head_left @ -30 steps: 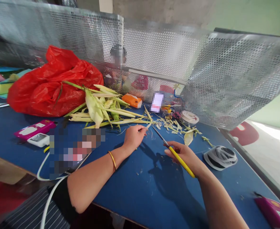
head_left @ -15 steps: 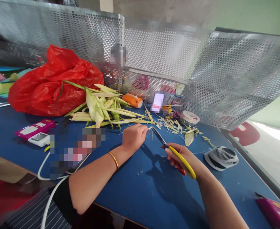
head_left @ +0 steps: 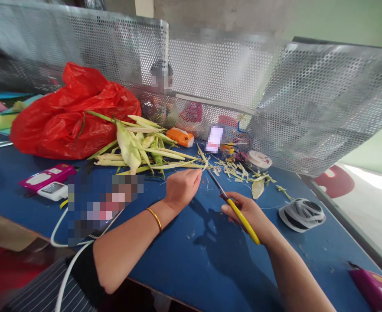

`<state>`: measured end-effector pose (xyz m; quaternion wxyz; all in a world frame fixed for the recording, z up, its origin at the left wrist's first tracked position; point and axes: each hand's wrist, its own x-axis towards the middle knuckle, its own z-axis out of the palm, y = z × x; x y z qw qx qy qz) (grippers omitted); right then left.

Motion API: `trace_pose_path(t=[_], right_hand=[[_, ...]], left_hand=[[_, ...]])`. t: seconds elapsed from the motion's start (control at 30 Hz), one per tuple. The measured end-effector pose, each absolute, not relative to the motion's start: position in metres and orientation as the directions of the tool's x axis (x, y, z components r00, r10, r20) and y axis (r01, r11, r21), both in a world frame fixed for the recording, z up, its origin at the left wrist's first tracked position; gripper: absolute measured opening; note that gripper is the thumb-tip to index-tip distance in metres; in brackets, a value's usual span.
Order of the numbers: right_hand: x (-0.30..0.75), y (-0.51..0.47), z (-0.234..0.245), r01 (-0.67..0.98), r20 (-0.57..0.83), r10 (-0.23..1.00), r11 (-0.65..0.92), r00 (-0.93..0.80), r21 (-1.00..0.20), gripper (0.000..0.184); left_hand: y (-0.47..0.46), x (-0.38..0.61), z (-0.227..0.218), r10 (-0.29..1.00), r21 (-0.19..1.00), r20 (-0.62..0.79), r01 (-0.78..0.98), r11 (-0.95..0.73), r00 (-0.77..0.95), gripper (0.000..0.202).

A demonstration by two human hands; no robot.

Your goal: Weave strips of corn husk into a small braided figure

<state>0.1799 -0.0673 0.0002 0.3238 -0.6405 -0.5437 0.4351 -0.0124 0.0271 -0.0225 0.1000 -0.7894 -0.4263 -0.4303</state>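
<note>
My left hand [head_left: 182,187], back toward me and fingers closed, pinches a thin pale strip [head_left: 205,164], perhaps husk; its lower part is hidden behind the fingers. In my right hand [head_left: 244,212] is a pair of scissors [head_left: 243,219] with a yellow handle. Their blades point away and to the left, tips close to the strip; whether they touch it I cannot tell. Behind my left hand lies a heap of pale green corn husks [head_left: 128,147]. Small cut husk pieces [head_left: 239,170] are scattered beyond the scissors.
A red plastic bag [head_left: 76,117] stands at the back left, beside an orange tissue pack [head_left: 180,137]. To the right is a spool of white thread [head_left: 302,215]. A white cable [head_left: 63,277] runs by my left arm. Perforated metal panels [head_left: 217,65] border the blue table [head_left: 177,268].
The scissors have turned and closed; the red handle half no longer shows. More of the pale strip stands out above my left fingers. The left hand has hardly moved.
</note>
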Motion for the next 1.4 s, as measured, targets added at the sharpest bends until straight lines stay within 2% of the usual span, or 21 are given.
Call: trace_pose_path(t=[0.1,0.2,0.33,0.47,0.67,0.87,1.1,1.23,1.4], right_hand=[[0.174,-0.070,0.005,0.408,-0.236,0.970,-0.239,0.059,-0.881,0.074],[0.172,-0.070,0.003,0.405,-0.224,0.972,-0.231,0.066,-0.884,0.069],[0.171,-0.068,-0.007,0.432,-0.205,0.976,-0.217,0.076,-0.876,0.059],[0.173,-0.067,-0.008,0.418,-0.263,0.962,-0.267,0.067,-0.868,0.054],[0.175,-0.070,0.001,0.325,-0.245,0.969,-0.240,0.024,-0.915,0.056],[0.170,-0.071,-0.001,0.339,-0.258,0.966,-0.246,0.008,-0.908,0.052],[0.171,-0.068,-0.004,0.288,-0.263,0.963,-0.268,0.055,-0.920,0.052],[0.174,-0.067,-0.007,0.294,-0.256,0.965,-0.261,0.056,-0.920,0.050],[0.177,-0.065,-0.011,0.329,-0.240,0.969,-0.244,0.053,-0.912,0.049]], left_hand=[[0.026,-0.014,-0.021,0.524,0.064,0.776,0.782,-0.620,0.351,0.026],[0.025,-0.015,-0.021,0.525,-0.019,0.744,0.798,-0.603,0.414,0.024],[0.021,-0.012,-0.022,0.519,-0.046,0.711,0.769,-0.637,0.473,0.023],[0.021,-0.013,-0.020,0.517,-0.032,0.709,0.753,-0.657,0.480,0.024],[0.029,-0.019,-0.015,0.650,0.211,0.701,0.786,-0.581,0.293,0.028],[0.025,-0.009,-0.024,0.760,0.426,0.611,0.716,-0.552,0.222,0.023],[0.026,-0.003,-0.020,0.909,0.764,0.378,0.495,-0.413,0.175,0.017],[0.030,-0.003,-0.020,0.937,0.843,0.317,0.408,-0.350,0.149,0.019],[0.031,-0.004,-0.020,0.937,0.843,0.320,0.408,-0.349,0.141,0.018]])
